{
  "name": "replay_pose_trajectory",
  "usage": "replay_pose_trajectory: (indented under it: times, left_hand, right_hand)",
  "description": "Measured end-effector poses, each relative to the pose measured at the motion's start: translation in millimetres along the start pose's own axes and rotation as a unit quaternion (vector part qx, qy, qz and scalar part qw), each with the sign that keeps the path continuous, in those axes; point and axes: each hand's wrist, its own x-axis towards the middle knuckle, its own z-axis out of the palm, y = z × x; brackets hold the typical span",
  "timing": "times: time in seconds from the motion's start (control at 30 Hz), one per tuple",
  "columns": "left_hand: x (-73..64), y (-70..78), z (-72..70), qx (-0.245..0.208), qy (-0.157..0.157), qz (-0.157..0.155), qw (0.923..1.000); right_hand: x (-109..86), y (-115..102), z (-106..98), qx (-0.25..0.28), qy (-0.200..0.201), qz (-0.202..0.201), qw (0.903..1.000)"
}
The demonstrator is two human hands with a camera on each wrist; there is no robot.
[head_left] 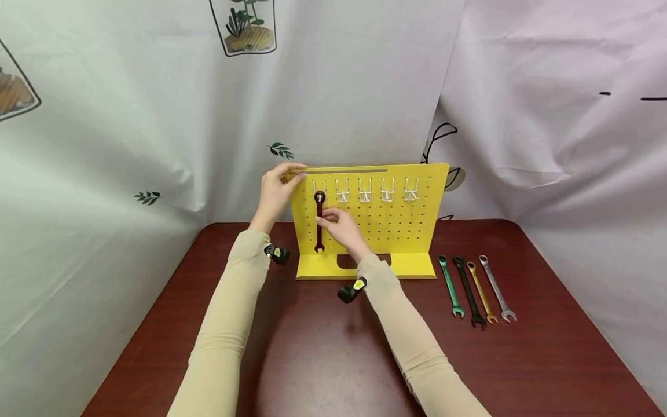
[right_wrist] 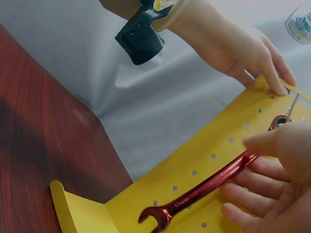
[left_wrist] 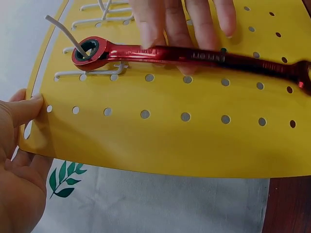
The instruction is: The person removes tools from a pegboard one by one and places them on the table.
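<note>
A red combination wrench [head_left: 319, 229] hangs upright at the pegboard's left side, its ring end around the upturned tip of a white hook [left_wrist: 68, 34]. My right hand [head_left: 341, 229] holds the wrench's shank, thumb in front and fingers behind; in the right wrist view the fingers [right_wrist: 252, 194] look fairly straight. My left hand [head_left: 276, 191] grips the top left corner of the yellow pegboard [head_left: 365, 226], thumb on the front face and fingers behind. In the left wrist view the wrench's open end [left_wrist: 303, 77] is cut by the frame edge.
Several more white hooks [head_left: 365, 191] line the board to the right. On the dark red table [head_left: 323, 347], right of the board, lie a green wrench [head_left: 450, 286], a black wrench [head_left: 469, 292], a gold wrench [head_left: 482, 292] and a silver wrench [head_left: 497, 288]. Pale cloth [head_left: 354, 81] hangs behind.
</note>
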Motion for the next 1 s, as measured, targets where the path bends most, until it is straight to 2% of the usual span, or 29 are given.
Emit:
replay_pose_trajectory:
  times: [0.33,0.53,1.0]
  left_hand:
    - [-0.1,1.4,-0.4,0.004,0.005,0.009,0.9999]
    - [-1.7,0.6,0.3,0.006,0.003,0.004,1.0]
    - [-1.0,0.9,-0.8,-0.001,0.0,0.008,1.0]
  right_hand:
    - [-0.8,0.3,4.8,0.057,0.007,-0.011,0.9983]
    - [-1.0,0.2,6.9,0.087,0.003,-0.011,0.9961]
    - [-6.4,-1.1,5.5,0.083,0.0,-0.018,0.9964]
